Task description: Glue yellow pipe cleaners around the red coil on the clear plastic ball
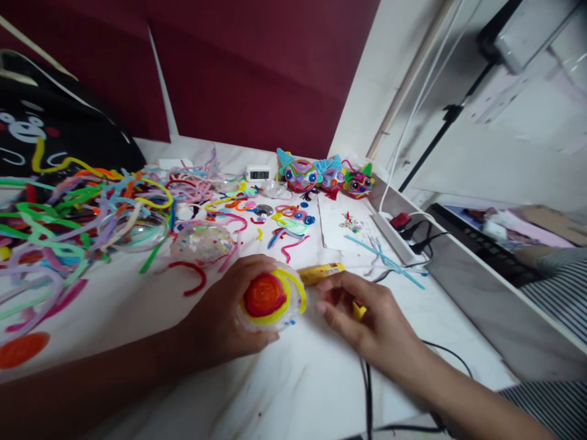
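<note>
My left hand (220, 318) is wrapped round a clear plastic ball (270, 299) whose face carries a coiled spiral of red, orange and yellow pipe cleaner. My right hand (362, 315) is just right of the ball, fingers curled around a yellow glue gun (321, 273) whose yellow body sticks out to the left above the fingers. A black cable (367, 391) runs from under that hand toward me. Both hands rest low over the white table (293, 385).
A heap of coloured pipe cleaners (68, 214) covers the left of the table, with clear plastic balls (202, 241) among them. Three finished decorated balls (328, 174) stand at the back, near a small digital timer (259, 174). A power strip (394, 235) lies at right.
</note>
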